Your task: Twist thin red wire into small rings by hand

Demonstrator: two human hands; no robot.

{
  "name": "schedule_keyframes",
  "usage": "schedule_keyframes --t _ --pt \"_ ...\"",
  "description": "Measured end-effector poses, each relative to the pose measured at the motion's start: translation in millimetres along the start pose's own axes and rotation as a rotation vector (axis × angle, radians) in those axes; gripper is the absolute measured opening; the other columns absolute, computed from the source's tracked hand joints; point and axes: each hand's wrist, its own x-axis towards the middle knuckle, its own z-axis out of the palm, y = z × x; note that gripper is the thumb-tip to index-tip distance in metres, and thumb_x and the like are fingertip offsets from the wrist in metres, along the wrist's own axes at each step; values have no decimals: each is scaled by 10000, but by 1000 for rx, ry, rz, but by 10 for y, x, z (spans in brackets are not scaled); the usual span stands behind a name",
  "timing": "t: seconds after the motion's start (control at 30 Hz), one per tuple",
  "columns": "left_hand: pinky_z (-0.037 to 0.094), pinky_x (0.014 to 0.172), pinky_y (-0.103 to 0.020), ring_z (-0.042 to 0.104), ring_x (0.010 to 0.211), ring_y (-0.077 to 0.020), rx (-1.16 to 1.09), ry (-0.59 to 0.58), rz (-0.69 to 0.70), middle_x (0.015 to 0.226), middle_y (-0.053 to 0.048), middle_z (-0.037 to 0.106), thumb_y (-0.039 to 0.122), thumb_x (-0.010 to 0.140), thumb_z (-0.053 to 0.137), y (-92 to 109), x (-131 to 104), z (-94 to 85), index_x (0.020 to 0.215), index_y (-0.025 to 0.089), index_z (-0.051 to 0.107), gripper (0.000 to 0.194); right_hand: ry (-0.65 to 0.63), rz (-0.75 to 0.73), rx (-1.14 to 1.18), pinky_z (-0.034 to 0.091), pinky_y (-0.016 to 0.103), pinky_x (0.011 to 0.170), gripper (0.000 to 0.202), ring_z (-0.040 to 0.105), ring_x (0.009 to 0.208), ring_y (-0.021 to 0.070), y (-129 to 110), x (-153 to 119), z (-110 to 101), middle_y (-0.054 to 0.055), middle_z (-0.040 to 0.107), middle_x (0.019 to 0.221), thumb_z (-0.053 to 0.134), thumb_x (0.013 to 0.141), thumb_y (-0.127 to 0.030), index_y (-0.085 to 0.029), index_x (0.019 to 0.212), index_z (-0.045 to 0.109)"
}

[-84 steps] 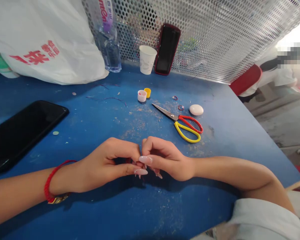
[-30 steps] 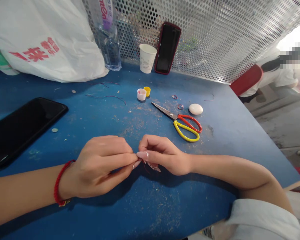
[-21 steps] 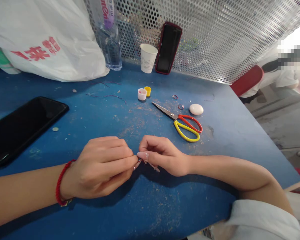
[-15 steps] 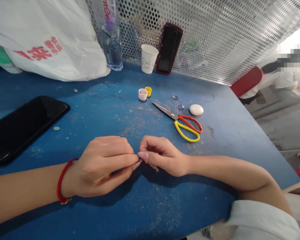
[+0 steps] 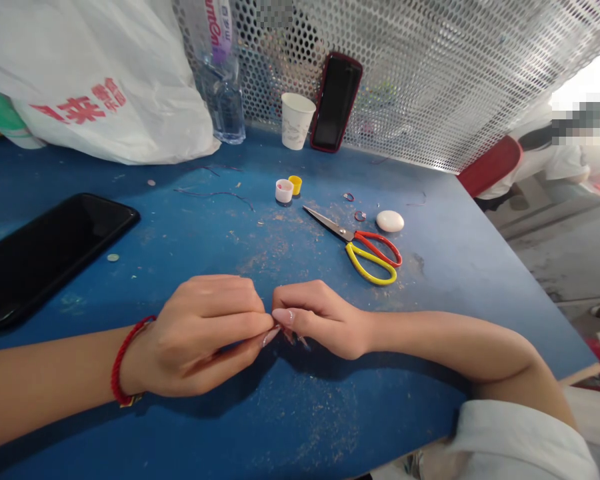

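My left hand, with a red braided bracelet at its wrist, pinches thumb against fingers. My right hand is curled, its thumb pressed on the forefinger, and the fingertips of both hands meet just above the blue table. Whatever lies between the fingertips is too small and hidden to name. Beyond the right hand lie scissors with one red and one yellow handle. Two small red rings of cord and a white oval object rest near them.
A black phone lies at the left. Small white and yellow caps stand mid-table, near loose thread. Along the perforated metal screen are a plastic bag, a bottle, a paper cup and a leaning phone.
The right hand has shifted slightly left and its fingers have curled in more. My left hand keeps its pinch almost in place. The view has moved a little.
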Motion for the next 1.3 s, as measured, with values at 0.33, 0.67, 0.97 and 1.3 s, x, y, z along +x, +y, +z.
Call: schedule_keyframes --t 0.33,0.67,0.97,1.3 --pt "557 598 -290 681 616 -171 12 -6 -6 745 -29 732 51 982 605 12 23 -15 981 200 656 157 -50 103 181 471 230 593 482 549 617 103 6 -3 -23 -15 621 704 586 1058 -577 -194 766 550" --pt "556 611 -289 678 635 -164 -24 -31 -43 786 -31 736 52 994 600 -9 25 -30 1013 192 663 155 -32 100 315 445 221 558 518 521 565 76 -19 12 -23 -28 605 679 600 1051 -593 -180 741 564" --pt "561 618 -277 683 639 -162 -8 6 -17 786 -29 741 52 1001 604 3 28 -25 1005 184 679 152 -37 88 302 418 226 550 528 500 564 74 -33 9 -30 -42 577 662 598 1058 -594 -183 730 547" --pt "552 635 -250 650 656 -136 -48 41 -62 807 -20 719 50 999 634 -15 12 -4 994 165 692 129 20 92 336 426 218 541 530 534 544 69 -17 22 -7 -47 590 646 624 1046 -592 -181 720 552"
